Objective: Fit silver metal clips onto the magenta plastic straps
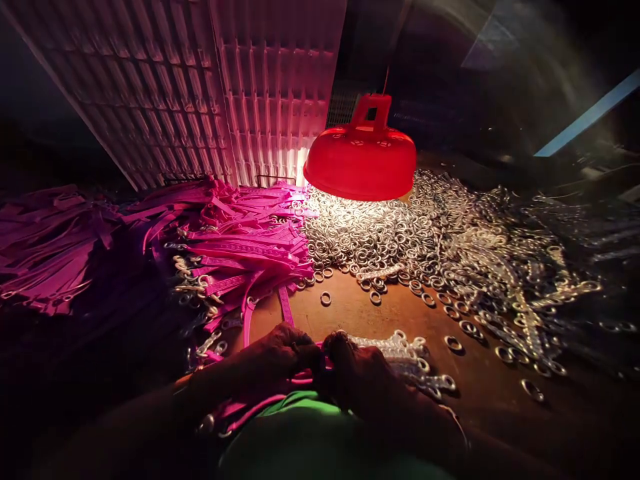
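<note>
My left hand (pixel 287 348) and my right hand (pixel 353 370) meet close together near the front of the table, fingers closed. A pink strap (pixel 285 307) runs up from my left hand. Part of a pink band (pixel 324 357) shows between the two hands, pinched in the fingers. What else the fingertips hold is in shadow. Just right of my right hand lies a bundle of silvery chain-like pieces with ring ends (pixel 407 353), partly covered by it. Loops of pink strap (pixel 257 405) hang below my left wrist, over green cloth (pixel 305 402).
A red lamp (pixel 360 160) hangs over a large heap of metal rings (pixel 380 233). Pink straps (pixel 250 247) are piled left of it, with another pile (pixel 45 240) farther left. Loose rings (pixel 453 344) lie on the brown table (pixel 345 313). A ribbed panel (pixel 200 87) stands behind.
</note>
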Demonstrator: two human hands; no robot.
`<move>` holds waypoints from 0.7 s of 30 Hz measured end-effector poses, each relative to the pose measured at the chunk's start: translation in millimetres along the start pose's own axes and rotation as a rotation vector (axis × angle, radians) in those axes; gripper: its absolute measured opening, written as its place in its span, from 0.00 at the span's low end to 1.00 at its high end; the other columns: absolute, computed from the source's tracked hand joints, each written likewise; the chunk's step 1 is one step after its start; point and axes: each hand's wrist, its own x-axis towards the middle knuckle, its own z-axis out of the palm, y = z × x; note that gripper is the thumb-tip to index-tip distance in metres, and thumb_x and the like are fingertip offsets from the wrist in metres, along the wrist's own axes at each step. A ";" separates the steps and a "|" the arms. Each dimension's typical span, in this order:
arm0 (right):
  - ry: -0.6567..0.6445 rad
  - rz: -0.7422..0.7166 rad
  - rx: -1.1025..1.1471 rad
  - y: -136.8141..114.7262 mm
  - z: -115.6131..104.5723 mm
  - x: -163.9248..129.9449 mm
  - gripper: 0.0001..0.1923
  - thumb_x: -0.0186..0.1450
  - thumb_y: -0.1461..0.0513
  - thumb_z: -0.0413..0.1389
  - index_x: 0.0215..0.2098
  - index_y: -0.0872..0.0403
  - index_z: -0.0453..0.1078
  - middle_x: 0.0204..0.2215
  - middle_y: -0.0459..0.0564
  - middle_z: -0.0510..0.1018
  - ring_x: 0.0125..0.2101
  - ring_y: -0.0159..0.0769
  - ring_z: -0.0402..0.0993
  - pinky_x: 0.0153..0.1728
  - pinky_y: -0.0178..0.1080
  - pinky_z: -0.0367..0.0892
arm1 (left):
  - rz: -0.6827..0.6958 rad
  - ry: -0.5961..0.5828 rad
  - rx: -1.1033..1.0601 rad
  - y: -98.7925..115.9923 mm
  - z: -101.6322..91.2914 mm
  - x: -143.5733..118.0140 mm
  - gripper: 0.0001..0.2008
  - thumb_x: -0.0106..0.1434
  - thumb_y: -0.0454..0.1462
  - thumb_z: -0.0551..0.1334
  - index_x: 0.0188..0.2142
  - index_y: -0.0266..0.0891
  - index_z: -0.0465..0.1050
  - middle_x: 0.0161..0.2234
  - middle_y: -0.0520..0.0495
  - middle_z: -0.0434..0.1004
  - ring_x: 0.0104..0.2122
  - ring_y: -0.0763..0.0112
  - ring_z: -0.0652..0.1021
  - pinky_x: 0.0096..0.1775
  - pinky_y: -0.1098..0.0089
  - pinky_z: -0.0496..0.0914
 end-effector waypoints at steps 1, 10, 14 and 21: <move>-0.018 0.011 -0.035 2.1 1.7 -5.7 0.10 0.63 0.57 0.53 0.41 0.52 0.66 0.27 0.51 0.73 0.24 0.34 0.66 0.22 0.34 0.57 | -0.010 -0.023 -0.033 -6.1 2.3 -1.8 0.19 0.54 0.48 0.61 0.19 0.33 0.68 0.15 0.56 0.54 0.17 0.81 0.53 0.20 0.73 0.45; -0.225 0.070 -0.282 3.0 15.4 10.5 0.06 0.65 0.61 0.44 0.39 0.55 0.56 0.23 0.46 0.71 0.19 0.27 0.59 0.20 0.31 0.50 | 0.095 0.016 -0.202 -17.9 22.2 -14.0 0.20 0.59 0.48 0.59 0.24 0.31 0.68 0.24 0.49 0.65 0.26 0.76 0.65 0.30 0.74 0.59; -0.273 0.063 -0.297 7.4 16.3 11.2 0.07 0.60 0.61 0.49 0.35 0.56 0.55 0.22 0.45 0.68 0.20 0.27 0.57 0.20 0.32 0.50 | -0.026 0.017 -0.366 -28.0 25.2 -10.2 0.22 0.52 0.51 0.64 0.23 0.31 0.69 0.20 0.51 0.64 0.21 0.77 0.64 0.25 0.74 0.58; -0.415 -0.008 -0.445 -5.9 8.2 4.0 0.08 0.61 0.68 0.44 0.39 0.57 0.58 0.31 0.50 0.71 0.27 0.30 0.62 0.28 0.33 0.56 | -0.030 -0.002 -0.401 -40.0 27.2 -6.3 0.24 0.47 0.52 0.67 0.19 0.32 0.66 0.16 0.53 0.62 0.17 0.80 0.62 0.20 0.75 0.55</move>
